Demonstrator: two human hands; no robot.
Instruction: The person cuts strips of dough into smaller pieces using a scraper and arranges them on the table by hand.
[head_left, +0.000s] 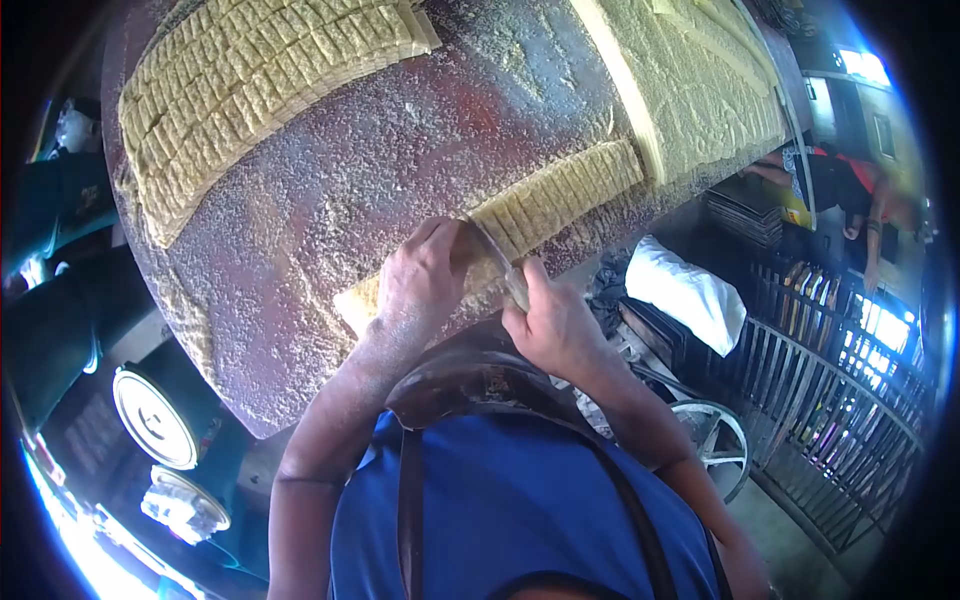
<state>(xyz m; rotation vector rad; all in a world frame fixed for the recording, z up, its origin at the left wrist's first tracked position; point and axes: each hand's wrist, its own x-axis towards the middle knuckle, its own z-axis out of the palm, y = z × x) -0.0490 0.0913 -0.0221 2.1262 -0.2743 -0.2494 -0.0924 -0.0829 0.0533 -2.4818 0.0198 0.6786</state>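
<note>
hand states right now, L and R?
Left hand: fingers bent over the scored strip, beside the blade; whether it grips can't be told.
Right hand: closed, holding the knife by its handle.

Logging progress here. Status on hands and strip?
Right hand gripping knife. Left hand on strip, close to blade. Cut lines right of blade.

Text, labels, numbers — none readable here.

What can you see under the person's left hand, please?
The left hand covers part of a pale yellow strip; its cut stretch shows rightward, one end leftward. What lies directly beneath the palm is hidden.
</note>
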